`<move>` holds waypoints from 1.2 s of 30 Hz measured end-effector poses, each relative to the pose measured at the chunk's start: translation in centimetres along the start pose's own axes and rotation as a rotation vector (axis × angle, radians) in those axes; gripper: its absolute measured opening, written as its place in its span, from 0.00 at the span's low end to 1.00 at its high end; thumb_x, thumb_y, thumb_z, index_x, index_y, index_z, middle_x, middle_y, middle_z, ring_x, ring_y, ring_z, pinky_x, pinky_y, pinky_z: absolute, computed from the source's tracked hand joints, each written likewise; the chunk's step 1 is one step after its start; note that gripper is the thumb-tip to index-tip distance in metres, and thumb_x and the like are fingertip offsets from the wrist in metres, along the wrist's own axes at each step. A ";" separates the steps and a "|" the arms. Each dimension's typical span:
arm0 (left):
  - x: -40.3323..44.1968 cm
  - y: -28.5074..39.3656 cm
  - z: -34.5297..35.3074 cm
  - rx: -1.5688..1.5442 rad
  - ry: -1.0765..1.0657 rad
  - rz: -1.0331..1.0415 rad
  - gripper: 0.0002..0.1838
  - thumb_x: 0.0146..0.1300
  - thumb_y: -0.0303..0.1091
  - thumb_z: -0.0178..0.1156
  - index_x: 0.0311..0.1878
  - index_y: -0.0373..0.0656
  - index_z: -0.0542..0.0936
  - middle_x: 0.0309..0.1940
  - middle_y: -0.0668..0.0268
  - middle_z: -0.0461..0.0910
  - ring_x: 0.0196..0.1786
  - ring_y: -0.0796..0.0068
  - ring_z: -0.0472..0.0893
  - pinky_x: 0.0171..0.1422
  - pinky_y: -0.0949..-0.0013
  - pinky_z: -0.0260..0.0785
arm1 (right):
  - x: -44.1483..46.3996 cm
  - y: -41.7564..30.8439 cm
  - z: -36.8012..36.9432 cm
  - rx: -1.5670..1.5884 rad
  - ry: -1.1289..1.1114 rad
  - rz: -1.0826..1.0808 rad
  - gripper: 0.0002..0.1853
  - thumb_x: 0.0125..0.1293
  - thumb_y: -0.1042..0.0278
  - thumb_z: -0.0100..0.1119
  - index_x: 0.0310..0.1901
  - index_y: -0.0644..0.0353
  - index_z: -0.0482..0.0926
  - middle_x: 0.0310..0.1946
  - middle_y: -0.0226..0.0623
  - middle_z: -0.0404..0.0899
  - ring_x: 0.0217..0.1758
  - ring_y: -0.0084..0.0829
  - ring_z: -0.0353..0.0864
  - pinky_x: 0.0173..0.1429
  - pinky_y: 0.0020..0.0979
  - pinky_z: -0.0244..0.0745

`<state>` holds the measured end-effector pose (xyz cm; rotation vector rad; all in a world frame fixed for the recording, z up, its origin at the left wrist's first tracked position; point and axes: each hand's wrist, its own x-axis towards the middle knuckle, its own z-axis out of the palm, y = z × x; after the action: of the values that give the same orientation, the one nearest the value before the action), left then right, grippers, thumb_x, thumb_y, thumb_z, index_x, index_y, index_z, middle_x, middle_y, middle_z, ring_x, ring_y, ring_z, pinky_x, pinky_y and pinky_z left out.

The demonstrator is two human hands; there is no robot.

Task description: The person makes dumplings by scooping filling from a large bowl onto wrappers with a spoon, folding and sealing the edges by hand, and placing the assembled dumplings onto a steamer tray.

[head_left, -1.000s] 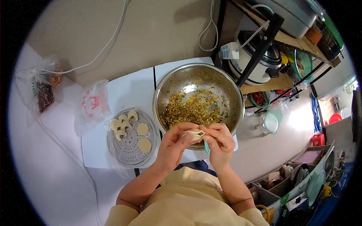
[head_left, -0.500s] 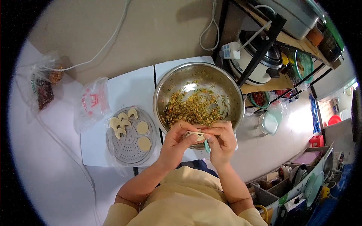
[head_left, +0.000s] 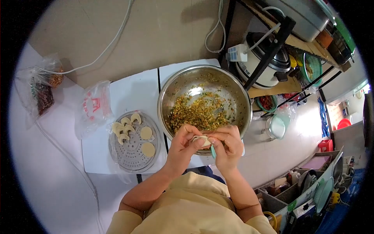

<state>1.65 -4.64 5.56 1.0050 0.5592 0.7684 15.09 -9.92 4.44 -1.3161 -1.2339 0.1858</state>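
Note:
Both hands pinch one folded dumpling (head_left: 202, 141) over the near rim of a large steel bowl (head_left: 237, 91). My left hand (head_left: 182, 147) grips its left side, and my right hand (head_left: 227, 146) presses the right edge. A light green handle (head_left: 213, 152) shows beside my right hand; whether that hand holds it, I cannot tell. Chopped filling (head_left: 198, 111) lies in the bowl. Left of the bowl, a round perforated tray (head_left: 134, 158) bears several folded dumplings (head_left: 124, 128) and two flat dough rounds, one (head_left: 146, 133) behind the other (head_left: 148, 149).
A crumpled plastic bag (head_left: 93, 107) lies left of the tray, with another filled bag (head_left: 43, 91) farther left. Behind the bowl at right, a rack (head_left: 272, 48) holds a cooker (head_left: 261, 66). Crates of kitchen items (head_left: 288, 191) stand at lower right.
The dumpling's open edge has been pressed further together between my fingers. Both hands remain over the bowl's near rim, and the fingers have shifted slightly.

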 end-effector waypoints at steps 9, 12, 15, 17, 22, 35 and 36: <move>0.4 0.3 -0.4 0.050 -0.018 -0.055 0.12 0.64 0.26 0.57 0.48 0.39 0.66 0.44 0.62 0.76 0.47 0.79 0.75 0.53 0.73 0.70 | 0.2 0.3 0.4 -0.002 -0.008 0.019 0.09 0.48 0.75 0.65 0.35 0.59 0.84 0.33 0.34 0.79 0.38 0.36 0.74 0.45 0.33 0.63; 0.5 0.8 0.2 0.065 -0.027 -0.059 0.19 0.62 0.22 0.57 0.55 0.39 0.64 0.47 0.59 0.76 0.49 0.78 0.75 0.53 0.74 0.70 | 0.4 0.7 0.1 0.005 -0.031 0.025 0.09 0.48 0.75 0.65 0.34 0.58 0.84 0.33 0.33 0.80 0.38 0.36 0.73 0.45 0.33 0.63; 0.8 1.0 -0.1 0.108 -0.049 -0.035 0.26 0.60 0.19 0.57 0.61 0.40 0.62 0.50 0.57 0.75 0.50 0.77 0.75 0.53 0.75 0.70 | 0.8 0.3 -0.1 -0.060 -0.054 0.000 0.06 0.49 0.75 0.64 0.32 0.59 0.83 0.32 0.33 0.79 0.38 0.35 0.74 0.45 0.33 0.63; 0.8 1.1 0.0 0.123 -0.060 -0.038 0.29 0.59 0.17 0.57 0.63 0.41 0.61 0.51 0.56 0.75 0.51 0.77 0.75 0.53 0.76 0.70 | 0.8 0.4 -0.1 -0.075 -0.066 -0.025 0.06 0.50 0.74 0.64 0.32 0.59 0.83 0.32 0.33 0.79 0.38 0.35 0.74 0.45 0.33 0.63; 1.1 1.3 0.4 0.229 -0.079 -0.039 0.32 0.58 0.17 0.57 0.65 0.42 0.59 0.52 0.55 0.74 0.50 0.78 0.74 0.51 0.77 0.69 | 0.9 0.9 0.0 -0.087 -0.048 -0.064 0.07 0.50 0.72 0.64 0.34 0.59 0.84 0.33 0.33 0.80 0.38 0.34 0.75 0.46 0.32 0.62; 1.4 0.0 -0.3 0.271 -0.114 -0.003 0.37 0.58 0.19 0.60 0.69 0.42 0.56 0.55 0.55 0.73 0.56 0.74 0.74 0.53 0.76 0.71 | 1.1 0.5 -0.5 -0.177 -0.122 -0.120 0.07 0.51 0.73 0.64 0.33 0.59 0.84 0.32 0.34 0.79 0.37 0.35 0.75 0.45 0.33 0.63; 1.5 0.0 -0.5 0.327 -0.125 0.025 0.37 0.58 0.20 0.60 0.69 0.43 0.56 0.55 0.54 0.73 0.56 0.74 0.74 0.53 0.76 0.71 | 1.1 0.3 -0.6 -0.214 -0.133 -0.120 0.05 0.52 0.74 0.63 0.31 0.61 0.84 0.31 0.34 0.79 0.37 0.35 0.75 0.47 0.33 0.63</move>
<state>2.22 -3.21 5.26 1.3548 0.5757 0.6426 16.18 -9.39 4.94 -1.4253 -1.4736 0.0576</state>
